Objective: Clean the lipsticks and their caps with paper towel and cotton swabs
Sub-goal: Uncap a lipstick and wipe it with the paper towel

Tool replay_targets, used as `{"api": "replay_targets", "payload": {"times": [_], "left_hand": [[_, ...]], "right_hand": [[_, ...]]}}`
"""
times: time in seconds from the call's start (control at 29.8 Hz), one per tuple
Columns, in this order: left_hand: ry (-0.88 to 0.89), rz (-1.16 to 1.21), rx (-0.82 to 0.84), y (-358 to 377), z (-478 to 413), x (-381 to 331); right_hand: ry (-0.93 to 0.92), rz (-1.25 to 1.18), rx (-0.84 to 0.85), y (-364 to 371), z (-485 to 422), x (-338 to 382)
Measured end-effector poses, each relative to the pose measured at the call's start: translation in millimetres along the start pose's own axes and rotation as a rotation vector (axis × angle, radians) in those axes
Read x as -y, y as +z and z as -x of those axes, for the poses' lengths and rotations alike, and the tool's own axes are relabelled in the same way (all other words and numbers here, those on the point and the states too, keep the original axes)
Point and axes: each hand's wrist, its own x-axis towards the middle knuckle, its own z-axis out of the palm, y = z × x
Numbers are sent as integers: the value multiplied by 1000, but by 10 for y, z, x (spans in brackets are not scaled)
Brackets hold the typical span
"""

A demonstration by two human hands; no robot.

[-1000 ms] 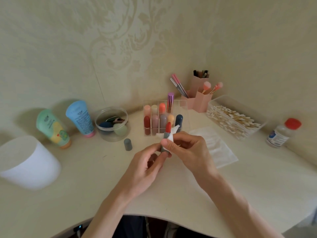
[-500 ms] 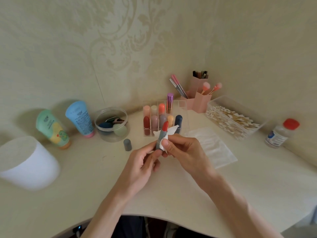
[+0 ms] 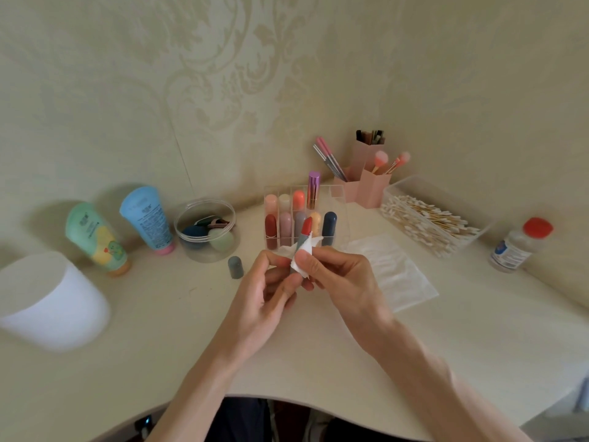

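Observation:
An uncapped lipstick (image 3: pixel 305 232) with a red tip and grey tube stands tilted between both hands above the table. My left hand (image 3: pixel 264 298) holds its lower end, mostly hidden by fingers. My right hand (image 3: pixel 338 275) pinches a small piece of white paper towel (image 3: pixel 302 256) around the tube. Its grey cap (image 3: pixel 235 267) stands on the table to the left. A clear organizer (image 3: pixel 338 199) behind holds several capped lipsticks. A flat paper towel (image 3: pixel 392 269) lies to the right, and a clear box of cotton swabs (image 3: pixel 427 218) sits beyond it.
A white cylinder (image 3: pixel 47 301) stands at far left, beside a green tube (image 3: pixel 95 237) and a blue tube (image 3: pixel 148 218). A clear round jar (image 3: pixel 207 231) holds sponges. Pink brush holders (image 3: pixel 366 183) stand at the back. A red-capped bottle (image 3: pixel 519 244) is at right.
The lipstick has tilted and the paper towel piece has shifted lower around the tube; both hands have turned slightly while staying in the same place.

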Motion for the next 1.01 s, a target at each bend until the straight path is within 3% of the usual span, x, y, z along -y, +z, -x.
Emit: {"api": "replay_targets", "payload": {"times": [0.2,0.57,0.7,0.8,1.01], "left_hand": [[-1,-116,-176,4,-22,-32],[11,0,-74,-39,-24,-5],[16,-33,-41,-40,-24,19],[-4,-17,-100,-8,-27,6],[8,36,-171,-14,-25,2]], "right_hand": [[-23,-33,-57,48,6,-28],[-17,-21,75,-32,3,2],[-41,-22,19,-34,-4,-12],[-50,-31,-48,-12,-2,-13],[-49,-23,-2,22,-2,-25]]}}
